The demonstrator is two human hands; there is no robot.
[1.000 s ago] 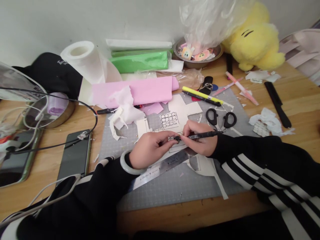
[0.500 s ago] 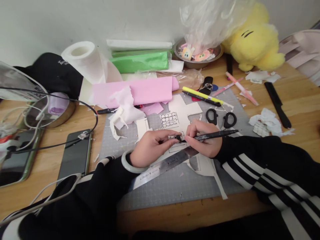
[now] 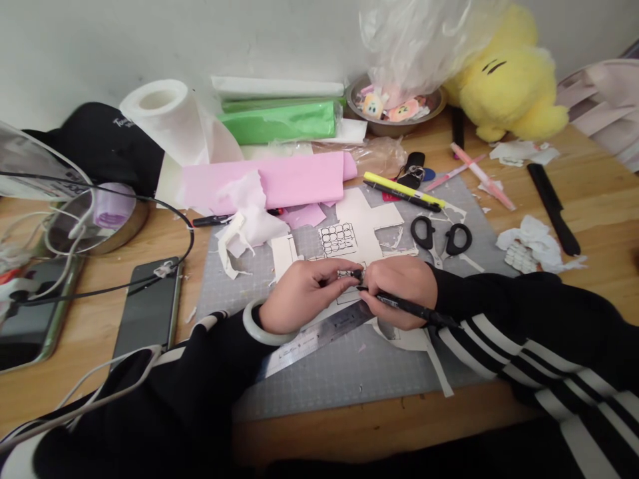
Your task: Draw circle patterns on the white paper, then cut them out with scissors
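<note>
Pen [image 3: 405, 305]: rear swung toward sleeve [image 3: 486, 303], gripped in fingers of right hand [image 3: 402, 286].
Left hand [image 3: 307, 296]: fingers pinch dark piece [image 3: 356, 273] near nib [image 3: 361, 288].
Far bowl [image 3: 399, 129]: cartoon-faced pieces [image 3: 405, 110], beyond fingers.
Near bowl [image 3: 127, 227]: purple roll [image 3: 114, 206], left of fingers.

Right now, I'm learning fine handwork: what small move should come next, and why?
Perhaps bring the black pen to the small dark piece: the left hand pinches that piece, and the right hand holds the pen with its tip close by.
</note>
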